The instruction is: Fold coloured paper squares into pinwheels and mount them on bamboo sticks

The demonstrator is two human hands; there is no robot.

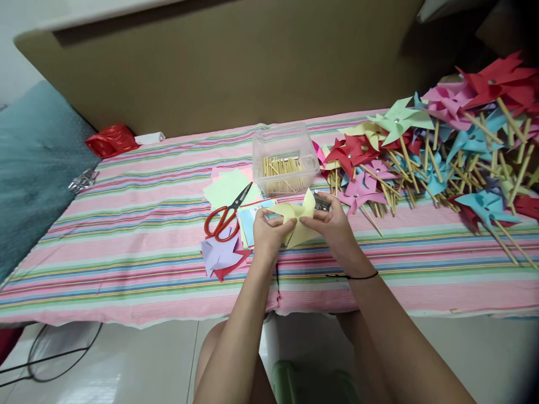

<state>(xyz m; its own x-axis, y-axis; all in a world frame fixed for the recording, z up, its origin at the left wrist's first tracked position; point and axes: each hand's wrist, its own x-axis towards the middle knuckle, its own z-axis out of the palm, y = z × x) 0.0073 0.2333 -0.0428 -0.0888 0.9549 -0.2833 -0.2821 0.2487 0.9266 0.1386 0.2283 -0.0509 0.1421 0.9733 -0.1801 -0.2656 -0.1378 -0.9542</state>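
Between my two hands is a yellow paper pinwheel (304,231), its corners partly curled in toward the middle. My left hand (269,231) pinches its left side, thumb near the centre. From the other side my right hand (330,221) grips the paper, thumb also at the centre. A small dark metal object (321,202) shows by the right fingers; I cannot tell whether it is held. Left of my left hand, red-handled scissors (227,216) rest on green paper sheets (229,189) and a blue sheet (246,221). Cut purple paper (219,253) lies below them.
Beyond my hands stands a clear plastic box (286,160) with many short wooden sticks. Finished pinwheels (404,163) on sticks are heaped at the right. A red plastic bag (113,140) and crumpled foil-like wrapping (83,180) lie at the far left of the striped cloth (138,252).
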